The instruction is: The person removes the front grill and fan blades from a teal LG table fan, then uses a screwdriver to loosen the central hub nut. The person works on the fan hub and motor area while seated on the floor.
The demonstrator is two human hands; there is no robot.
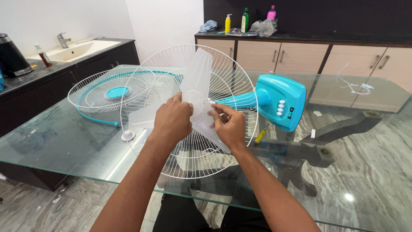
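A turquoise table fan (281, 101) lies on its side on a glass table (60, 146). Its white rear wire guard (193, 163) faces me with a translucent three-blade propeller (198, 77) in front of it. My left hand (172, 121) grips the blade hub from the left. My right hand (229, 125) pinches the hub area at the shaft end from the right. A second white wire guard with a turquoise rim and centre (112, 91) lies flat on the glass to the left. A small white round cap (128, 136) rests beside the guard.
A yellow-handled screwdriver (261, 134) lies on the glass under the fan neck. A white cable (354, 86) lies at the far right. A counter with sink (75, 49) and black kettle (10, 56) stands left. Bottles (244, 20) sit on the back cabinets.
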